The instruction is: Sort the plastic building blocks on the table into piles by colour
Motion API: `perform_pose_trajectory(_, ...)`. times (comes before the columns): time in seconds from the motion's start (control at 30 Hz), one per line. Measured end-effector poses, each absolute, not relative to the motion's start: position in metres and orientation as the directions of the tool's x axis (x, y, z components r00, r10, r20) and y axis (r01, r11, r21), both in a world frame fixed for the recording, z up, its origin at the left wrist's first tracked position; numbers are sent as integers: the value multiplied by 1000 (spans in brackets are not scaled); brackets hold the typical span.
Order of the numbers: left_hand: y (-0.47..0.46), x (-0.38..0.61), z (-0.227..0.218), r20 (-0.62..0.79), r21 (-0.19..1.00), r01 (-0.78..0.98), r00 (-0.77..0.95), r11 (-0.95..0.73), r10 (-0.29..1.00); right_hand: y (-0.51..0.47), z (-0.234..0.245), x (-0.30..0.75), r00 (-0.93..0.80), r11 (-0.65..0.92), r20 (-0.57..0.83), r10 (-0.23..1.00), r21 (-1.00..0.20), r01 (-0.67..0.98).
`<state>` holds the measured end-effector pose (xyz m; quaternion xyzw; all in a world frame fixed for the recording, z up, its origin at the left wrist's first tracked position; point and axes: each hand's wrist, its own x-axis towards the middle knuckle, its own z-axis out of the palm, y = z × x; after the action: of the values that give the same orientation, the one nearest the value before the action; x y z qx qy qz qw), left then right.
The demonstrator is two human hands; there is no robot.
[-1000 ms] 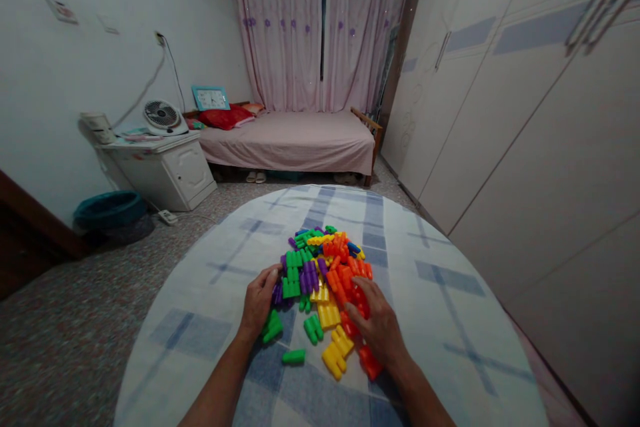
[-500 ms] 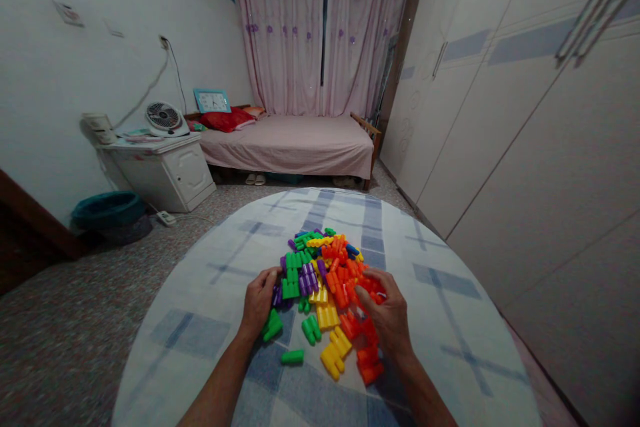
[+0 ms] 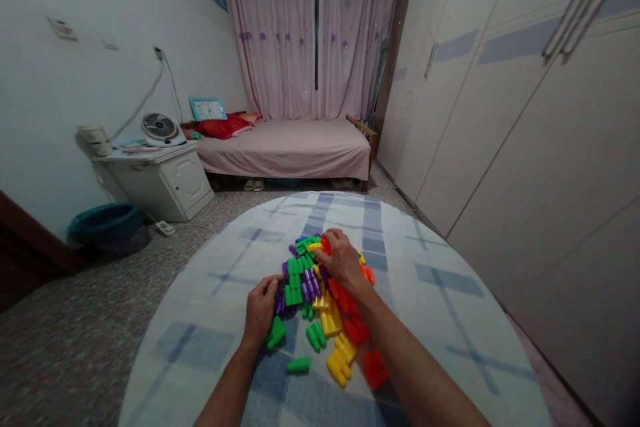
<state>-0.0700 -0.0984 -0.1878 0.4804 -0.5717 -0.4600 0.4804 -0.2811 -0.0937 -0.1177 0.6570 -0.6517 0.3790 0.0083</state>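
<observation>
Plastic building blocks lie in a loose heap in the middle of the table. At its left side, my left hand point(image 3: 261, 307) is curled, with thumb and forefinger close together beside the purple blocks point(image 3: 281, 307); what they hold, if anything, is hidden. My right hand point(image 3: 341, 259) reaches over the back of the heap, its fingers closed around an orange block point(image 3: 326, 245). A yellow block point(image 3: 315, 247) is by its fingertips. Joined green blocks point(image 3: 294, 280) lie between the hands. Nearer me are yellow blocks point(image 3: 339, 367) and a single green block point(image 3: 299, 365). My right forearm covers part of the orange blocks.
A checked cloth point(image 3: 200, 347) covers the round table. Beyond stand a bed point(image 3: 295, 147), a white cabinet point(image 3: 185, 180) with a fan point(image 3: 161, 127), and a teal-lined bin point(image 3: 106, 223). A tall wardrobe point(image 3: 530, 167) lines the right side.
My right hand has moved from the orange blocks on the right to the back of the heap and closed on an orange block there. My left hand stays beside the purple blocks.
</observation>
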Motion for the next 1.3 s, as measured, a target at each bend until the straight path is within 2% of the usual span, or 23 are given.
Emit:
perform_pose_trajectory(0.17, -100, -71, -191, 103, 991, -78, -65, 108, -993, -90, -123, -279, -150, -93, 461, -875, -463, -882)
perform_pose_trajectory(0.27, -99, -71, -190, 99, 993, -61, -65, 103, -993, -76, -121, -288, -179, -105, 462, -869, -525, -845)
perform_pose_trajectory(0.4, -98, -72, -187, 97, 993, -58, -57, 100, -994, -21, -131, -310, -161, -205, 484, -860, -617, -760)
perform_pose_trajectory(0.53, -98, -74, -186, 96, 993, -71, -39, 99, -995, 53, -163, -326, -158, -115, 351, -923, -644, -756)
perform_pose_trajectory(0.63, -99, -74, -187, 95, 994, -56, -24, 96, -995, 91, -183, -324, -118, -50, 256, -959, -566, -823)
perform_pose_trajectory(0.7, -99, -74, -188, 93, 994, -53, -27, 94, -995, 101, -190, -317, -59, -63, 232, -971, -486, -871)
perform_pose_trajectory(0.87, -100, -74, -189, 92, 994, -54, -28, 94, -995, 94, -194, -300, 23, -147, 322, -947, -368, -918)
perform_pose_trajectory(1.1, -99, -73, -190, 95, 995, -38, -45, 97, -995, 84, -190, -299, 35, -199, 435, -900, -338, -920)
perform_pose_trajectory(1.17, -99, -73, -190, 95, 995, -38, -46, 97, -994, 82, -187, -302, 38, -213, 429, -902, -368, -905)
perform_pose_trajectory(1.3, -98, -74, -187, 90, 996, -26, -44, 91, -995, 68, -169, -308, -67, -229, 467, -882, -549, -804)
